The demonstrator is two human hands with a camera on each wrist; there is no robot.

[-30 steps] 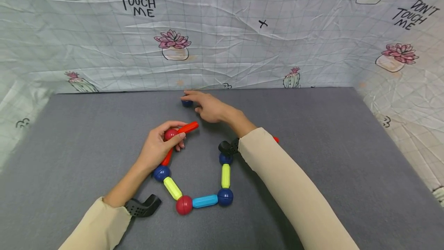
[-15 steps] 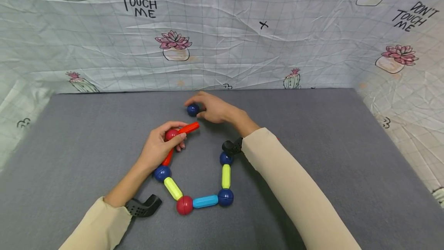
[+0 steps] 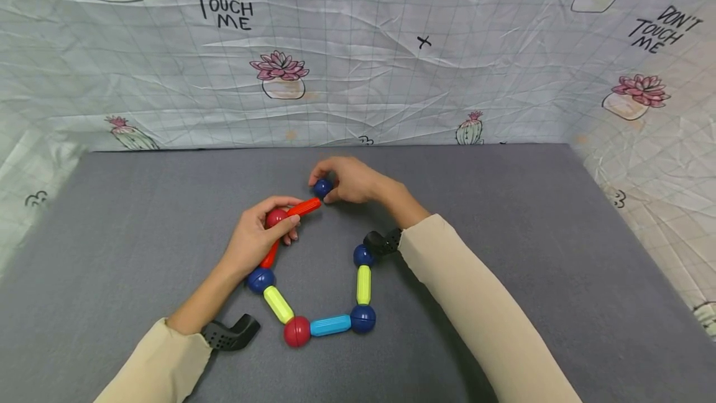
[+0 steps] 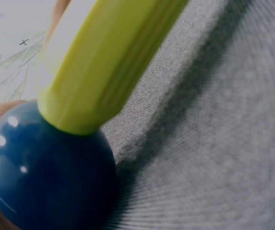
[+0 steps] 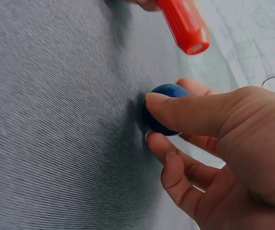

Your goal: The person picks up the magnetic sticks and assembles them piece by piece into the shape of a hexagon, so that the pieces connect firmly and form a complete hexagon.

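My left hand [image 3: 252, 235] grips a red magnetic rod [image 3: 306, 206] beside a red ball [image 3: 275, 217]; the rod's free end points up and right. A second red rod [image 3: 270, 257] links that red ball to a blue ball [image 3: 260, 280] with a yellow rod [image 4: 99, 67] on it. My right hand [image 3: 355, 182] pinches a loose blue ball [image 5: 171, 90] between thumb and fingers. In the right wrist view, a gap separates this ball from the red rod's free end [image 5: 195, 45]. The left wrist view does not show how the left fingers hold.
The chain runs on over a lower red ball [image 3: 297, 331], a light blue rod [image 3: 330, 325], a blue ball [image 3: 363, 318], a yellow rod [image 3: 363, 285] and a blue ball [image 3: 363, 255] near the right wrist strap. A printed cloth [image 3: 358, 79] hangs behind the grey table [image 3: 531, 235].
My right hand has closed its fingers on the loose blue ball and brought it forward and right, close to the red rod's end. The left hand stays in place.
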